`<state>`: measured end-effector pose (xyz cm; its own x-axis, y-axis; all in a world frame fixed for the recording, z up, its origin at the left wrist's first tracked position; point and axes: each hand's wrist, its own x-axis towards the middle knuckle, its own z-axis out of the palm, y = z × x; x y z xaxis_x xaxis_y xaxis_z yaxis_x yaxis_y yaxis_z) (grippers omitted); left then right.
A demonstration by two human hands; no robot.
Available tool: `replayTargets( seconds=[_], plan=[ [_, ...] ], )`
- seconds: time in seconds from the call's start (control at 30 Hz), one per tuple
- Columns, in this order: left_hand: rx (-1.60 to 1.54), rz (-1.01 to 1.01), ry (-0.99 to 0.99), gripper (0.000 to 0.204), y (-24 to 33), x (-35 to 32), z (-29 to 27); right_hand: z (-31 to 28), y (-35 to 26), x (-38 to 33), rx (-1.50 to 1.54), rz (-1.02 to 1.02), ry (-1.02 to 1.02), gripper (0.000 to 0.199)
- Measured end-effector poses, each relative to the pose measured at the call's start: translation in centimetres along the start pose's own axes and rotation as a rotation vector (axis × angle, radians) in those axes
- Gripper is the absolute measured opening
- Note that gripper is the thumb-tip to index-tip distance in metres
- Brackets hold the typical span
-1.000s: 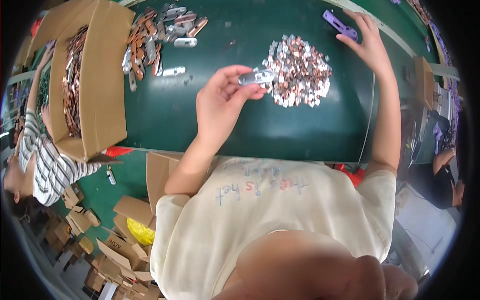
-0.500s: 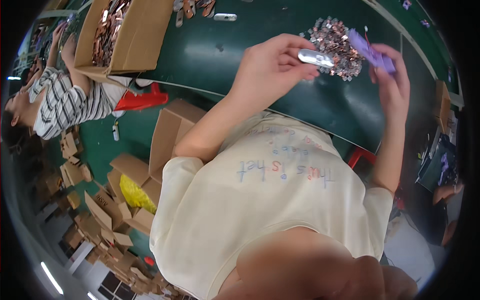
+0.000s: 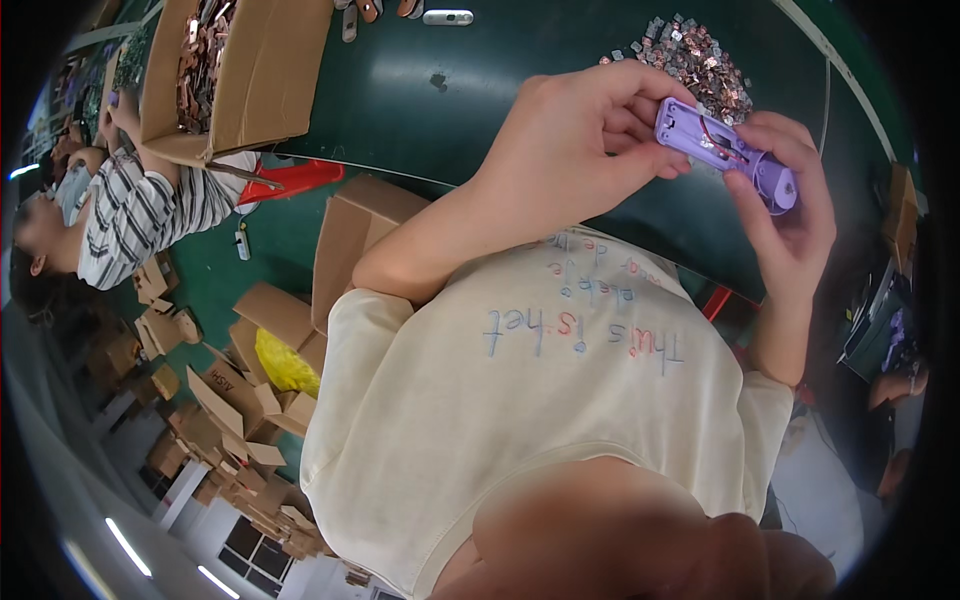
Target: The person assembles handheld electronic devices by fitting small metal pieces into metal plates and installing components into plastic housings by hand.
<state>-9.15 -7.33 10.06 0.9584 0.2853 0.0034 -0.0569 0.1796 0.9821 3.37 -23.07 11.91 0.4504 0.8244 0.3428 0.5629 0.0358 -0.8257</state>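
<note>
My left hand point(image 3: 580, 150) pinches one end of a purple plastic casing point(image 3: 690, 122) between thumb and fingers. My right hand point(image 3: 790, 210) is closed around its rounder end. The casing is long and hollow, its open side facing up, and a thin red wire shows inside. The silver oval cover that my left hand held is not clearly visible now. Just beyond the casing, a pile of small silver and copper-coloured metal pieces point(image 3: 700, 65) lies on the dark green table point(image 3: 470, 110).
A cardboard box point(image 3: 270, 80) of copper-coloured strips stands at left. Near it on the table lie a silver oval piece point(image 3: 448, 17) and several copper strips. A person in a striped shirt point(image 3: 150, 210) works at far left; open cartons point(image 3: 225, 395) crowd the floor.
My hands have come together; the purple casing has turned to show its hollow side and red wire. My left fingers now grip its end, and the silver cover is lost from sight.
</note>
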Motion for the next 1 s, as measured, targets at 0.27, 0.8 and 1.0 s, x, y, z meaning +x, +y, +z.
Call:
replayTargets(
  seconds=[0.27, 0.8, 1.0],
  plan=[
    [-0.061, -0.084, 0.017, 0.026, 0.5, 2.0, 0.3, -0.3, 1.2, 1.0, -0.071, -0.042, 0.02, 0.028],
    [0.403, 0.313, 0.32, 0.018, -5.0, 3.9, -1.8, 3.1, 5.7, 2.6, 0.112, 0.188, 0.058, 0.026],
    [0.642, 0.178, 0.431, 0.033, -4.5, 5.4, -5.2, -0.4, 12.3, 12.7, 0.052, 0.466, 0.005, 0.03]
  ],
)
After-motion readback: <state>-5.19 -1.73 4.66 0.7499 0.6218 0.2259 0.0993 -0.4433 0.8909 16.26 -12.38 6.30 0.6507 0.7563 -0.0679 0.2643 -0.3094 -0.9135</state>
